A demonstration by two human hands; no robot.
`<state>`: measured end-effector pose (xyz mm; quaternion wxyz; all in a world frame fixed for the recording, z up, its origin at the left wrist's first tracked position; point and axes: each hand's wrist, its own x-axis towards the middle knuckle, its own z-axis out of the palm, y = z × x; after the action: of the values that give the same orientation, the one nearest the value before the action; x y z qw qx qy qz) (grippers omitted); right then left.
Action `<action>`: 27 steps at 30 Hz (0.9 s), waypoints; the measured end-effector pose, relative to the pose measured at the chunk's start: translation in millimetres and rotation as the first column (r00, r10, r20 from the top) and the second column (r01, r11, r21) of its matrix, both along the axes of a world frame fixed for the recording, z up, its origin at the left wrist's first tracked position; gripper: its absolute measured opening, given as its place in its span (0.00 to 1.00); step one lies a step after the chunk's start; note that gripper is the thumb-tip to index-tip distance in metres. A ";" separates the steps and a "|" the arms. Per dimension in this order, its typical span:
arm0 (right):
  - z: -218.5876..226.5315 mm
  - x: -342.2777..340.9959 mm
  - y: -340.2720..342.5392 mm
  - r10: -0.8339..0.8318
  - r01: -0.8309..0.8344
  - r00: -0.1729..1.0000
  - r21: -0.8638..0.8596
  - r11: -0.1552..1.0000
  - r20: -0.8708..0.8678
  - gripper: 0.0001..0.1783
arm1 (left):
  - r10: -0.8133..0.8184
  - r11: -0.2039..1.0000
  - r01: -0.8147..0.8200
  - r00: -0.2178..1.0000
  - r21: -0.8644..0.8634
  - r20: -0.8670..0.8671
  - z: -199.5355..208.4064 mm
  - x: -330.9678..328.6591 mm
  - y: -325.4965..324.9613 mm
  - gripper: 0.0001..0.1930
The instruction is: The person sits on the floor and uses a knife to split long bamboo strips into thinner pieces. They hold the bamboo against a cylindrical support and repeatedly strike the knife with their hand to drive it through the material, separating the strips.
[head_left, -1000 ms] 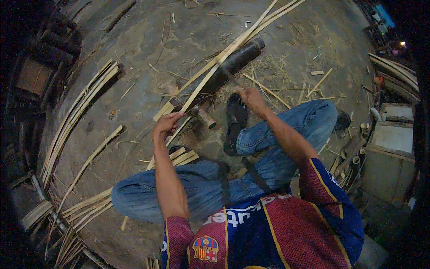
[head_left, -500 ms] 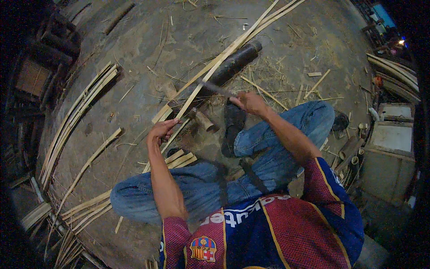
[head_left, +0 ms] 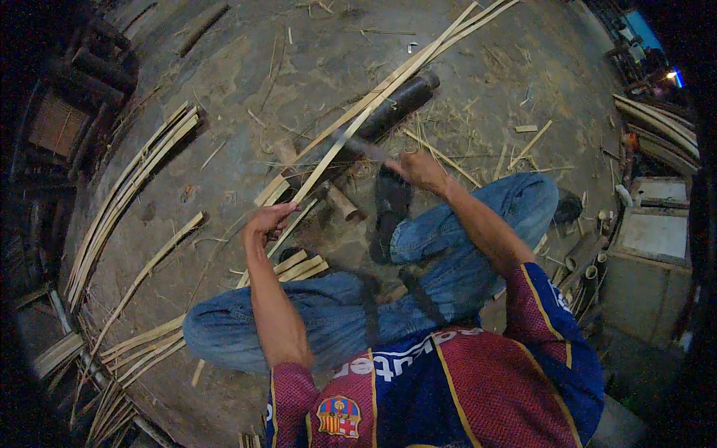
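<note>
My left hand (head_left: 270,222) is closed around the near end of a long pale bamboo strip (head_left: 317,173), which slants up to the far right. In my right hand (head_left: 423,172) is a knife; its blurred grey blade (head_left: 364,146) reaches left to the strip. The handle is hidden in my fist. Under the strip lies a thick dark cylinder (head_left: 403,101) on the floor. Beyond, other long strips (head_left: 478,30) run close to the held one. A short piece of round wood (head_left: 343,203) lies between my hands, near my foot.
Bundles of bamboo strips lie at the left (head_left: 138,190) and lower left (head_left: 149,347). Short split pieces (head_left: 302,266) rest against my left leg. Thin shavings (head_left: 467,127) litter the floor. At the right stand a pale box (head_left: 646,280) and several hollow bamboo tubes (head_left: 590,272).
The blade has shifted slightly along the strip, and my right hand has moved slightly with it. The left hand keeps its grip in nearly the same place.
</note>
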<state>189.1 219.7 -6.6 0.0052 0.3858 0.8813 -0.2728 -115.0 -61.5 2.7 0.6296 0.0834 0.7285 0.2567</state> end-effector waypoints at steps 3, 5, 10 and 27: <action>-20.5 15.2 14.6 0.040 -0.040 0.999 -0.011 0.999 0.014 0.29 | -0.032 0.999 0.034 0.998 -0.021 0.056 12.1 2.6 7.4 0.17; -17.6 9.0 25.7 -0.194 0.192 0.981 -0.134 0.972 -0.001 0.30 | 0.021 0.997 -0.025 0.998 0.066 0.062 2.3 3.3 4.4 0.16; -10.4 17.9 19.5 -0.013 0.015 0.997 0.035 0.999 -0.079 0.33 | -0.012 0.998 0.008 0.998 0.069 0.062 11.9 2.6 1.3 0.17; -25.0 0.1 4.6 -0.191 0.188 0.980 -0.054 0.981 -0.061 0.35 | -0.108 0.932 0.176 0.970 0.318 -0.220 -50.9 44.3 44.3 0.25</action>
<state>189.2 224.3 -31.6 -0.0406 0.4585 0.8335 -0.3055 -70.7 -17.3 -48.2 0.5472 0.2669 0.7255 0.3210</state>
